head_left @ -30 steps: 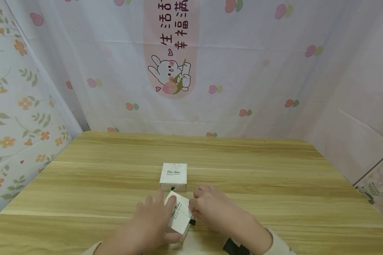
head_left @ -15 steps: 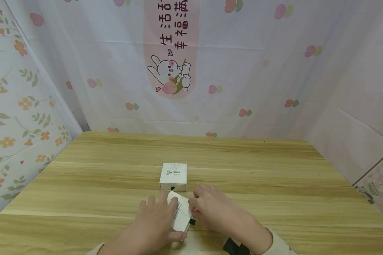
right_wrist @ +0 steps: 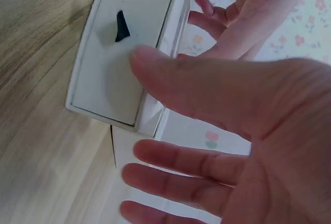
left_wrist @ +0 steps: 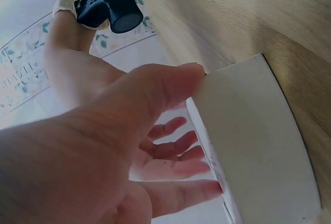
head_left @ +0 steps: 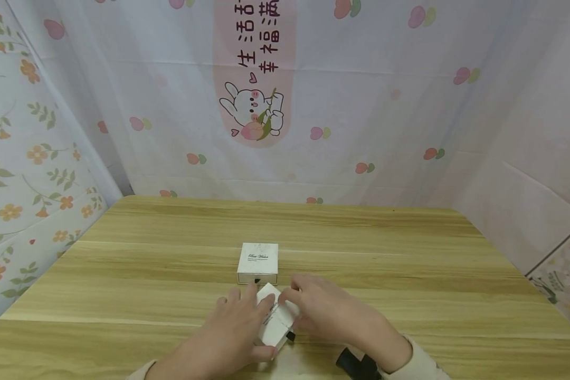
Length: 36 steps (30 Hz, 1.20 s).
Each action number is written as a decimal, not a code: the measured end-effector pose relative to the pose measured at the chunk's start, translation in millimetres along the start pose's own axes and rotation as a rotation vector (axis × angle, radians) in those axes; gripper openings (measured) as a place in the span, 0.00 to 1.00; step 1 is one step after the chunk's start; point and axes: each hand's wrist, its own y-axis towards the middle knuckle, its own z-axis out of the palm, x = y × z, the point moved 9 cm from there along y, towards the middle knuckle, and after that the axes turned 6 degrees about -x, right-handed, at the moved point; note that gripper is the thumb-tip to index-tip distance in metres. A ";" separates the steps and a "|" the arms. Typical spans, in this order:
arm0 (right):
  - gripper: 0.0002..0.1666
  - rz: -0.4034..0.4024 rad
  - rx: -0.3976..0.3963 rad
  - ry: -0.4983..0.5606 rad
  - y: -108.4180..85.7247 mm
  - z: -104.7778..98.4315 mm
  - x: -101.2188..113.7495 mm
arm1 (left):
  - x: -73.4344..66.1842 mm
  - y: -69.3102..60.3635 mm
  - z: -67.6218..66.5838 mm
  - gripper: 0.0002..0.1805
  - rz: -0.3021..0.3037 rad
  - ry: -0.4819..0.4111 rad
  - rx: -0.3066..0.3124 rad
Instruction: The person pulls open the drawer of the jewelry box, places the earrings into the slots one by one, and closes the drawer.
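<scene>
A small white gift box (head_left: 279,326) with dark script on its lid sits at an angle between both hands near the table's front. My left hand (head_left: 223,328) grips it from the left, thumb at the near end and index finger on top. On the right, my right hand (head_left: 332,310) holds the box corner, its index finger over the lid. In the right wrist view, the thumb lies against the drawer front (right_wrist: 106,74), below a black pull tab (right_wrist: 122,27), while the other fingers extend free. The drawer appears flush with its sleeve.
A second white gift box (head_left: 258,259), printed "Best Wishes", stands just behind the held one. A black device (head_left: 360,365) is at the right wrist. The wooden table (head_left: 408,248) meets patterned curtains (head_left: 361,116) at its back and sides.
The held box has shifted slightly right and turned a little. My left hand has moved right with it, and the right hand's fingers now reach further over the lid. The second box stays put.
</scene>
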 end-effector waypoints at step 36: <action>0.33 0.167 0.158 0.075 -15.3 2.6 -19.3 | -2.2 13.8 -3.6 0.33 0.211 -0.357 0.041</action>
